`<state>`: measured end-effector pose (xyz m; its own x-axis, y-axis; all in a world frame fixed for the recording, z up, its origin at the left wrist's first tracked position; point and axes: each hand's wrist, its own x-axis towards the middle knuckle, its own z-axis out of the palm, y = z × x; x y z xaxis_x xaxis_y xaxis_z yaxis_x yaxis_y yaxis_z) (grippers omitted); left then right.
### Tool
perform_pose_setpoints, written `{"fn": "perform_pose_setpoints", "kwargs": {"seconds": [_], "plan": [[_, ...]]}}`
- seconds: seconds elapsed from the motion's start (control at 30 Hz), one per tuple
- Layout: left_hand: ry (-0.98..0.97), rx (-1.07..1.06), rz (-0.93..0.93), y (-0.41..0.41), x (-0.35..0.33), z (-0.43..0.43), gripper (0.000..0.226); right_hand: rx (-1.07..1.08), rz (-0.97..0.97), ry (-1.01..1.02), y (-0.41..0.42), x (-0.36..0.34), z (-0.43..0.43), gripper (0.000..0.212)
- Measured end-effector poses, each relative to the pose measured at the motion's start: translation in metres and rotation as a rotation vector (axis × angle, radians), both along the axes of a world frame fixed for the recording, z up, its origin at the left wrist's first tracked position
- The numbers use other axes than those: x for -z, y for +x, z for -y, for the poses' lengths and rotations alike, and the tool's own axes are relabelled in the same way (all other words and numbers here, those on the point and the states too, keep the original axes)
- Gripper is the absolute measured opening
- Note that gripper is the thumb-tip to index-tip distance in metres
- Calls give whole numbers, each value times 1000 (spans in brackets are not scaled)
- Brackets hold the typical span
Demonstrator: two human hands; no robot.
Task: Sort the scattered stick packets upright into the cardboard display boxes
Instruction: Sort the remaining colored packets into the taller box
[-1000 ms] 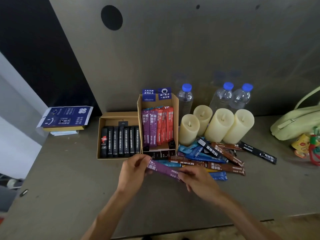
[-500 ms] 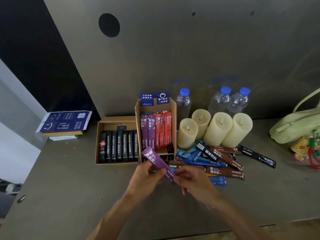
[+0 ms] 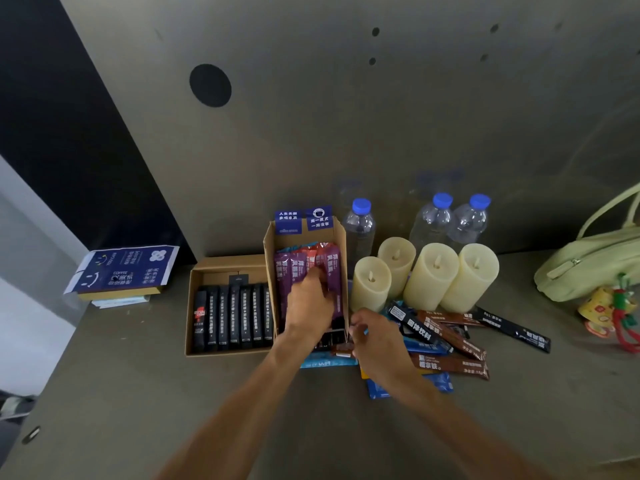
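Observation:
A tall cardboard display box (image 3: 268, 244) holds purple and red stick packets upright. My left hand (image 3: 308, 306) reaches into it and grips a purple packet (image 3: 333, 277) standing at the box's right side. A low cardboard box (image 3: 225, 262) to its left holds a row of black packets (image 3: 232, 318). Scattered brown, blue and black packets (image 3: 446, 342) lie in a pile right of the boxes. My right hand (image 3: 375, 337) hovers over the pile's left end by the tall box's front corner, fingers loosely curled, with nothing seen in it.
Several cream candles (image 3: 433, 275) and three water bottles (image 3: 360, 225) stand behind the pile. A lone black packet (image 3: 514, 330) lies further right. A green bag (image 3: 588, 265) and a colourful charm (image 3: 613, 313) sit at the right edge. Blue booklets (image 3: 124, 268) lie at the left.
The purple packet went from flat between both hands to upright inside the tall box. My left hand carried it in; my right hand let go and stayed over the pile.

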<state>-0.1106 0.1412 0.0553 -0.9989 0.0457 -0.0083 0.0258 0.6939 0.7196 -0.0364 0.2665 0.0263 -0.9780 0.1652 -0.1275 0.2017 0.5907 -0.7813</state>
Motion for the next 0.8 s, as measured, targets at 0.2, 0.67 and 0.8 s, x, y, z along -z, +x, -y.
{"fn": "perform_pose_setpoints", "kwargs": {"seconds": [0.2, 0.67, 0.8], "plan": [[-117, -4, -115, 1, 14, -2, 25, -42, -17, 90, -3, 3, -3, 17], [-312, 111, -111, 2, 12, -6, 23, -111, 5, 177, -7, 1, -5, 21], [-279, 100, -110, 3, 12, -5, 24, -116, 5, 179, -9, 2, -5, 21]]}}
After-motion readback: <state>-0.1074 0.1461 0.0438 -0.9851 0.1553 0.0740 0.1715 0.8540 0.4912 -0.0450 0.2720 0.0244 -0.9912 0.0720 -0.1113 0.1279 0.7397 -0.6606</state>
